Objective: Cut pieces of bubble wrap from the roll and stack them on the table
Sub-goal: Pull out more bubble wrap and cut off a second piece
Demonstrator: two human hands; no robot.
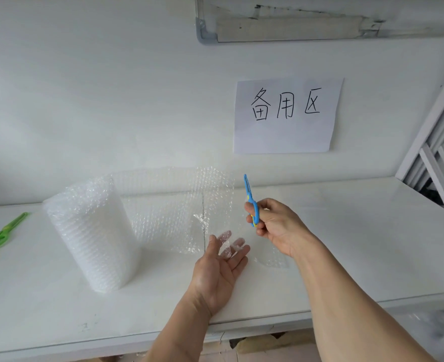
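Right hand fingers clamped on blue scissors; left hand fingers apart under bubble wrap.

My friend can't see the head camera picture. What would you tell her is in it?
A right hand holds blue scissors beside a sheet unrolled from an upright bubble wrap roll on a white table; the open left hand touches the sheet's edge. Green scissors lie far left.
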